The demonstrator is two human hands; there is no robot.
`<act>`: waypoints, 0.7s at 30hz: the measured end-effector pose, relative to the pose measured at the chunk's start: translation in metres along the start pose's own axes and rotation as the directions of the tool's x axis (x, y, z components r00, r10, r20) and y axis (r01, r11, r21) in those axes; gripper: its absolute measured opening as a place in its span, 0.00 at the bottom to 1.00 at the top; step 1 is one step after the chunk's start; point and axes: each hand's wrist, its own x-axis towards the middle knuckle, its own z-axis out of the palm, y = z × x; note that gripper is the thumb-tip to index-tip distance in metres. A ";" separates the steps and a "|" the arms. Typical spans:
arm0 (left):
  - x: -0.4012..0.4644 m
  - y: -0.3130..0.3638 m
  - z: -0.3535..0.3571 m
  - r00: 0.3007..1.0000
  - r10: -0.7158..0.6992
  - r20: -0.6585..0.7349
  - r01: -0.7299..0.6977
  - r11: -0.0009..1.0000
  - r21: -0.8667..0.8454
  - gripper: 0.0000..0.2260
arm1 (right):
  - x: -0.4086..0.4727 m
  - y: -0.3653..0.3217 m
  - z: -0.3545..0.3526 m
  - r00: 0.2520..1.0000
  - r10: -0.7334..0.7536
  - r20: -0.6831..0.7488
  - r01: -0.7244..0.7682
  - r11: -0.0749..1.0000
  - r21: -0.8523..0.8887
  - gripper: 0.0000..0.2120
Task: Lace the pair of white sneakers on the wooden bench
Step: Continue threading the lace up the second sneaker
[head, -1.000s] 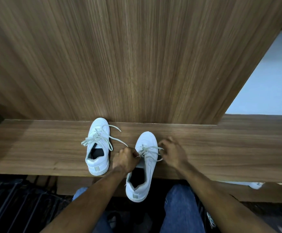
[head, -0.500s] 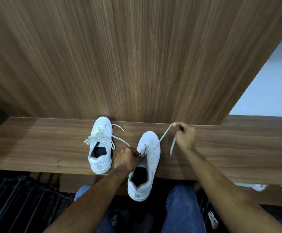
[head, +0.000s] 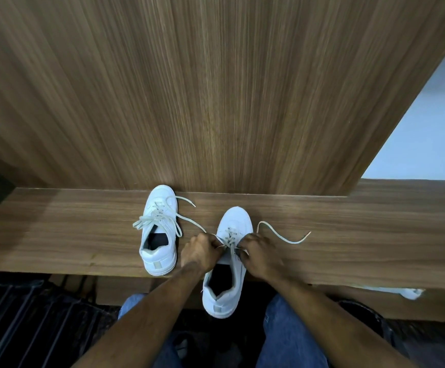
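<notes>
Here, bench (head: 56, 235): a long wooden bench is running across the view, backed by a wood-grain wall panel (head: 216, 88).
Left sneaker (head: 160, 232): it is sitting flat on the bench, toe touching the panel, laced, with loose lace loops and ends spilling to both sides.
Right sneaker (head: 229, 266): it is lying toe toward the panel, its heel hanging over the front edge of the bench, partly laced at the lower eyelets.
Left hand (head: 201, 252): it is curling at the left side of the right sneaker's eyelets, fingers pinching the lace there.
Right hand (head: 259, 254): it is curling at the right side of the same eyelets, fingertips pinching the lace close to the shoe.
Lace end (head: 282, 235): a free length is trailing in a curve from the right hand onto the bench to the right, its tip lifting slightly.
Person: blue jeans (head: 290, 341) are showing below the bench edge.
Under bench: something white (head: 407, 292) is showing at right, too hidden to identify.
</notes>
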 end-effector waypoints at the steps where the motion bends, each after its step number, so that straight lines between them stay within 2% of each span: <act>1: -0.001 0.000 -0.001 1.000 -0.003 -0.002 0.003 1.000 -0.005 0.09 | 0.001 -0.003 0.000 0.999 0.008 -0.032 -0.008 1.000 0.014 0.10; 3: -0.002 0.000 -0.003 1.000 -0.004 -0.005 0.004 1.000 -0.016 0.08 | 0.004 -0.002 -0.005 0.996 0.067 -0.058 -0.062 0.994 0.085 0.09; 5: -0.002 0.000 -0.004 1.000 -0.007 0.002 0.007 0.999 -0.035 0.07 | 0.010 0.007 -0.019 0.968 0.238 -0.083 -0.206 0.935 0.288 0.09; 7: -0.002 0.000 -0.004 1.000 -0.018 0.017 0.019 0.998 -0.059 0.07 | 0.017 0.019 -0.042 0.883 0.445 -0.147 -0.309 0.790 0.530 0.08; 9: -0.001 -0.001 -0.003 0.999 -0.028 0.034 0.030 0.996 -0.088 0.05 | 0.020 0.032 -0.061 0.808 0.558 -0.188 -0.343 0.705 0.621 0.08; 11: 0.001 0.001 -0.004 0.998 0.002 0.062 0.005 0.993 -0.118 0.04 | 0.019 0.042 -0.065 0.818 0.553 -0.157 -0.412 0.755 0.509 0.10; 13: 0.002 0.001 -0.004 0.995 0.041 0.091 -0.027 0.988 -0.154 0.07 | 0.012 0.040 -0.058 0.875 0.462 -0.145 -0.414 0.869 0.272 0.15; 15: 0.005 -0.001 -0.004 0.990 0.053 0.129 -0.024 0.976 -0.217 0.08 | 0.004 0.034 -0.044 0.954 0.280 -0.104 -0.273 0.959 0.078 0.24; 16: 0.005 -0.003 -0.005 0.985 0.058 0.163 -0.018 0.972 -0.232 0.07 | 0.001 0.028 -0.037 0.981 0.189 -0.048 -0.189 0.982 -0.001 0.25; 17: 0.006 -0.005 -0.006 0.978 0.076 0.194 -0.033 0.975 -0.218 0.06 | -0.002 0.022 -0.030 0.994 0.111 0.011 -0.110 0.992 -0.059 0.24; 19: 0.007 -0.008 -0.010 0.966 0.129 0.223 -0.095 0.983 -0.156 0.06 | -0.005 0.010 -0.019 0.996 0.026 0.082 -0.021 0.997 -0.071 0.18; 21: 0.008 -0.008 -0.014 0.958 0.164 0.234 -0.145 0.985 -0.096 0.06 | -0.008 -0.003 -0.010 0.996 0.056 0.074 -0.053 0.998 -0.038 0.12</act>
